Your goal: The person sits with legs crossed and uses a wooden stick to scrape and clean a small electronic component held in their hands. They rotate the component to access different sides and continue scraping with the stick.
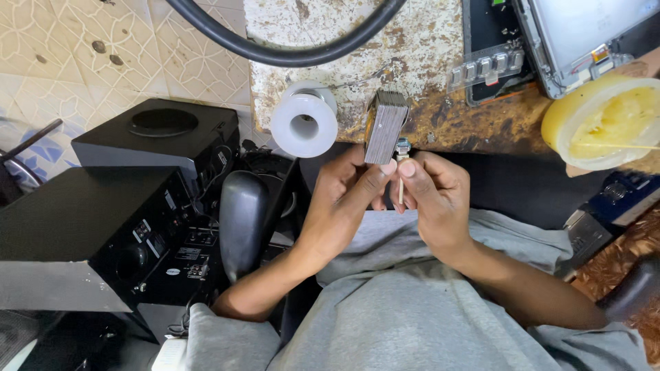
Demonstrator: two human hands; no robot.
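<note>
My left hand (344,199) grips a grey stack of thin metal plates (385,127), held upright in front of the worn bench edge. Beside it, my right hand (433,196) pinches a thin pale stick (401,185) with a small metal nut or bolt (403,146) at its top, touching the side of the stack. Both hands meet at the fingertips above my lap, which is covered in grey cloth.
A white plastic spool (304,120) lies at the bench edge (412,62), a black hose (289,51) curving above it. Black speaker boxes (103,227) stand on the left. A yellow tub (605,120) with a stick in it and an opened electronic device (577,34) sit right.
</note>
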